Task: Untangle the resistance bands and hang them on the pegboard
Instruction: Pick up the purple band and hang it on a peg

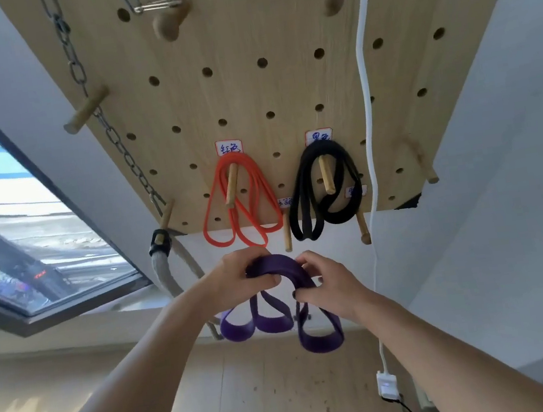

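- Head view: both hands are raised in front of a wooden pegboard (249, 98), just below its bottom edge
- L hand (238, 276) grips the top of a folded purple band (282, 270), fingers curled over it w/ thumb underneath, pinching the bundle
- R hand (329, 288) grips the same band on its right side, fingers curled round the strap, dark-painted nails showing; thumb & fingertips pinch it
- Purple band arches between the 2 hands; three loops hang down below them, two under the L hand, one longer loop under the R hand
- Band is off the board, held just under an empty peg (287, 235) that sticks out at the board's lower edge, btw the other two bands
- Orange band (239, 206) hangs in several loops on a peg (231, 185) w/ a handwritten label (229, 147) above it
- Black band (325, 191) hangs coiled on the next peg (326, 174) to the right, also under a label (318, 136); another peg (363, 228) pokes out below it
- Metal chain (108, 130) runs down the board's left side, a carabiner (159, 4) on a top peg
- White cable (365, 89) drops along the board's right side to a small white box (387, 386) near the floor
- Window (4, 206) at left, thick rope (164, 268) below the chain end
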